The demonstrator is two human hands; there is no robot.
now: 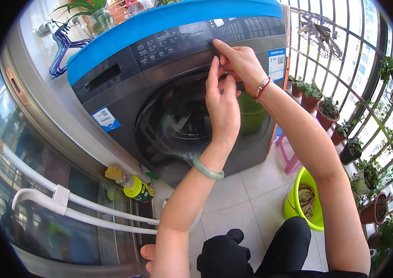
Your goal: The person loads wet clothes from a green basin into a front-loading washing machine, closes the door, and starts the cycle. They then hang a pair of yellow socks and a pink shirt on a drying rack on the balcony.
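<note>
Washing machine (124, 107): right hand (246, 66) at control panel's (178, 41) lower edge, can't tell grip; left hand (223, 99) below, fingers parted. Stray fingertip could trip unintended setting.

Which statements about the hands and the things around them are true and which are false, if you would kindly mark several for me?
1. The left hand and right hand are both raised in front of a front-loading washing machine. True.
2. A pale green bangle is on the right wrist. False: the pale green bangle is on the left.
3. A red bracelet is on the right wrist. True.
4. The bucket on the floor is pink. False: the bucket is lime green.
5. Potted plants line the picture's right side. True.
</note>
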